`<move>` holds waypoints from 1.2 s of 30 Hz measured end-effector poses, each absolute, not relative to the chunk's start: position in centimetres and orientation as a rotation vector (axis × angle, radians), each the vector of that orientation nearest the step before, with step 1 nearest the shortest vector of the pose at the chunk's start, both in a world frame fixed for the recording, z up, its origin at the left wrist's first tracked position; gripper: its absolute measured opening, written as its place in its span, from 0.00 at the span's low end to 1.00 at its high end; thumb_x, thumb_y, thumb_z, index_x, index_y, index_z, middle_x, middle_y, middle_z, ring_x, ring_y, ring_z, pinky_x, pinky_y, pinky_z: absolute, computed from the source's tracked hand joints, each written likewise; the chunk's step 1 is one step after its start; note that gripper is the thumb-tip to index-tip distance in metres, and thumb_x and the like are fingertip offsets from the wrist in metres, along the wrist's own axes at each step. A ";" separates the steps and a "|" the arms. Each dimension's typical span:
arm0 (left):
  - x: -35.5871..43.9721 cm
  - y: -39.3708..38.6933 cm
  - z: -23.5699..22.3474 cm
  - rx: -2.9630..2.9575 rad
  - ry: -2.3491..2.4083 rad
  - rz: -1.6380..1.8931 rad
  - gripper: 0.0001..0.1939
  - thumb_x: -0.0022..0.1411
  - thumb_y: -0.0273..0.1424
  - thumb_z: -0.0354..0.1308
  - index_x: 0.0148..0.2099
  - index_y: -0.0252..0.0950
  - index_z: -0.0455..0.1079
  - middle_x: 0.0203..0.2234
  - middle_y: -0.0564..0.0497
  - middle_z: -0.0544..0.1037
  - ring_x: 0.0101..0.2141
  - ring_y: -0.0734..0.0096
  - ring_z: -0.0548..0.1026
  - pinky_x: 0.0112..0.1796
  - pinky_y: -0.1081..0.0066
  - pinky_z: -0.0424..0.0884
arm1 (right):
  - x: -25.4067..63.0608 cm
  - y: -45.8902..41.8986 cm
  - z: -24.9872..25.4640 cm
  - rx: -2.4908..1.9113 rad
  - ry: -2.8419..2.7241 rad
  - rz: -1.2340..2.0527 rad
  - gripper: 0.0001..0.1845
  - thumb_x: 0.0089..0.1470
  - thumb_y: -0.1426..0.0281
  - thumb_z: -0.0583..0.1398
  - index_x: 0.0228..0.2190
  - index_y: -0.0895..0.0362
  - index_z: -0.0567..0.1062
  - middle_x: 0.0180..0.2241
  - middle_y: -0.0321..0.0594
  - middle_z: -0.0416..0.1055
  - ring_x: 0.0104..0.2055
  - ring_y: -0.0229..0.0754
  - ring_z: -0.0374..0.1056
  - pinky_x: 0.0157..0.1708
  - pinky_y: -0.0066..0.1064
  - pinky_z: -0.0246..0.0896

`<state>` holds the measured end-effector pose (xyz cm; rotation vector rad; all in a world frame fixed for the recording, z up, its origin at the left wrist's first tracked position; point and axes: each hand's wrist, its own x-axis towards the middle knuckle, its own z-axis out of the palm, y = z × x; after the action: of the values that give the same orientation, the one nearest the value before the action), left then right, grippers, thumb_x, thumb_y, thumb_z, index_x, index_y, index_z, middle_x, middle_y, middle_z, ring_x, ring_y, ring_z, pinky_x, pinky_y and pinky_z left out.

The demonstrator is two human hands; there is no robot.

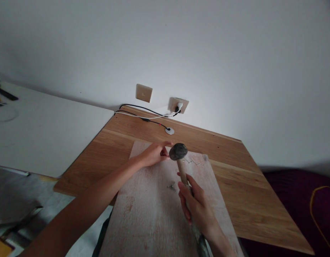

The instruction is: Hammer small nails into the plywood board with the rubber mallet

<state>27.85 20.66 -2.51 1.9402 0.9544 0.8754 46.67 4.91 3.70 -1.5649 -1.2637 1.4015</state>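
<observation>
My right hand (194,201) is wrapped round the wooden handle of a rubber mallet (178,151) with a dark, rounded head. The mallet head is over the far part of a whitish, worn wooden board (143,210). Just left of the head, my left hand (155,154) is at the board's far end, thumb and fingers drawn together in a pinch. What they hold, if anything, is too small or hidden to make out. A small cluster of nails (171,186) lies mid-board. Several more nails (190,162) show near the far right corner.
The board lies on a brown wooden table (229,182) against a white wall. Black and white cables (143,116) run along the table's back to a wall socket (179,105) and a round grommet (169,131). A white table (47,132) adjoins on the left; purple fabric (293,200) is at right.
</observation>
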 end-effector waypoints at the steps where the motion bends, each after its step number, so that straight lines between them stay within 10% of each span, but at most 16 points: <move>1: 27.9 20.7 -2.5 1.936 0.949 0.877 0.32 0.57 0.21 0.68 0.64 0.36 0.70 0.33 0.52 0.85 0.34 0.67 0.82 0.40 0.71 0.74 | 46.7 4.9 3.7 -1.560 -1.261 1.402 0.30 0.58 0.42 0.61 0.44 0.55 0.69 0.20 0.21 0.62 0.11 0.27 0.51 0.07 0.19 0.49; 11: 28.0 20.8 -3.0 1.955 0.923 0.882 0.31 0.59 0.22 0.67 0.64 0.34 0.71 0.32 0.52 0.85 0.35 0.66 0.83 0.41 0.69 0.73 | 47.3 4.8 4.0 -1.497 -1.261 1.395 0.36 0.63 0.44 0.60 0.59 0.57 0.64 0.20 0.20 0.62 0.11 0.27 0.50 0.08 0.19 0.50; 21: 27.9 20.5 -2.5 1.933 0.923 0.887 0.35 0.57 0.17 0.65 0.66 0.36 0.69 0.32 0.53 0.85 0.34 0.68 0.83 0.40 0.72 0.73 | 47.1 4.9 3.1 -1.542 -1.247 1.422 0.30 0.59 0.41 0.62 0.43 0.55 0.68 0.20 0.21 0.62 0.10 0.26 0.50 0.07 0.19 0.50; 36: 27.9 20.1 -2.2 2.017 0.978 0.877 0.32 0.60 0.17 0.65 0.65 0.39 0.70 0.35 0.52 0.85 0.36 0.68 0.82 0.43 0.69 0.75 | 50.4 -0.8 3.2 -1.702 -1.062 1.354 0.43 0.58 0.39 0.63 0.61 0.56 0.65 0.19 0.20 0.61 0.11 0.25 0.46 0.09 0.17 0.42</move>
<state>27.93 20.08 -2.19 2.0168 0.9778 0.8769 50.42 -0.77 3.17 -1.7021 -1.0620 1.3545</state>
